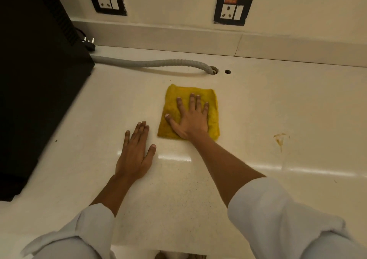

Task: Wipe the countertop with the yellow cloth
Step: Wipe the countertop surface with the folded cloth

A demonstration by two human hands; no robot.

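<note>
The right hand lies flat on the folded yellow cloth, fingers spread and released, pressing it against the pale bench about midway between the front edge and the back edge. The left hand rests palm down on the bare bench just beside the cloth's left side, its fingers straight, together and holding nothing. A brown stain marks the bench toward its right side, well apart from the cloth, and a grey corrugated hose runs along the back edge from a black appliance at the left edge to a hole in the bench.
</note>
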